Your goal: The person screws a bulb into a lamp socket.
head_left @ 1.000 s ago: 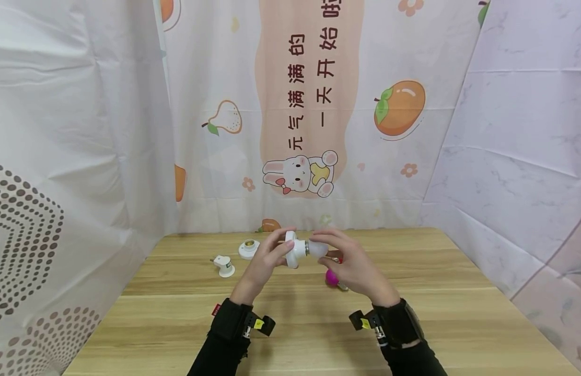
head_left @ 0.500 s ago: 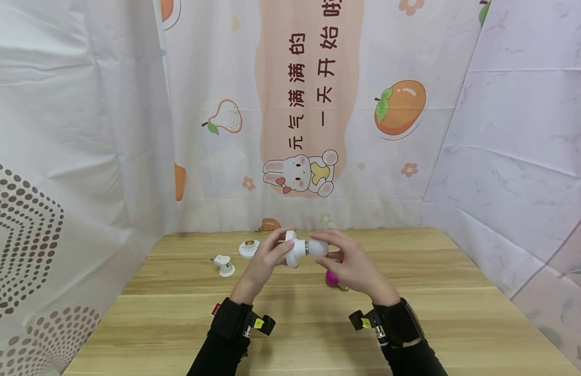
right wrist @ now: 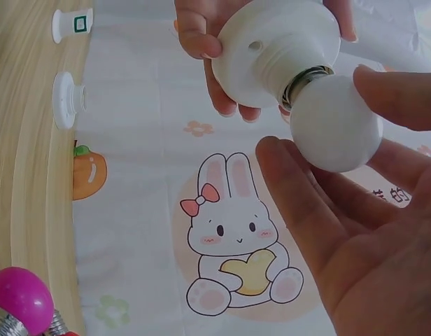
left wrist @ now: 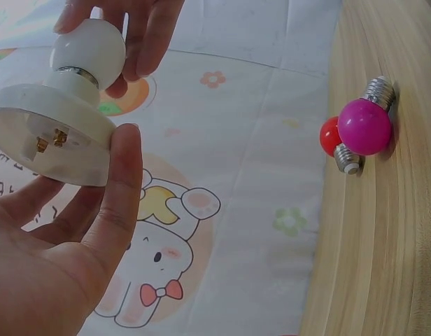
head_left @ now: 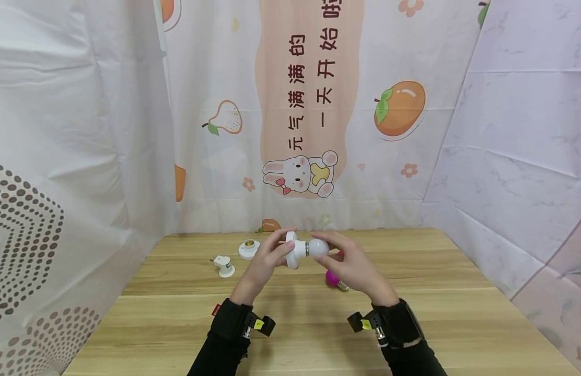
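Note:
My left hand [head_left: 268, 257] grips a white round lamp holder [head_left: 294, 251] by its flange, raised over the table and lying sideways. A white light bulb [head_left: 319, 247] sits in the holder's mouth, with part of its metal screw base [right wrist: 299, 87] showing. My right hand [head_left: 353, 262] is around the bulb's globe from the right, one digit touching it and the others curved loosely about it. In the right wrist view one fingertip [right wrist: 269, 148] stands slightly off the glass. Brass contacts [left wrist: 59, 137] show inside the holder's back in the left wrist view.
On the wooden table [head_left: 290, 334], a second round lamp holder [head_left: 248, 249] and a white plug-in socket [head_left: 223, 265] lie at the left. A magenta bulb [left wrist: 364, 127] and a red bulb [left wrist: 329, 136] lie close together under my right hand. A printed curtain [head_left: 389, 172] hangs behind.
My right hand's fingers have shifted about the bulb, and more of its globe shows now. The left hand and lamp holder have stayed in place.

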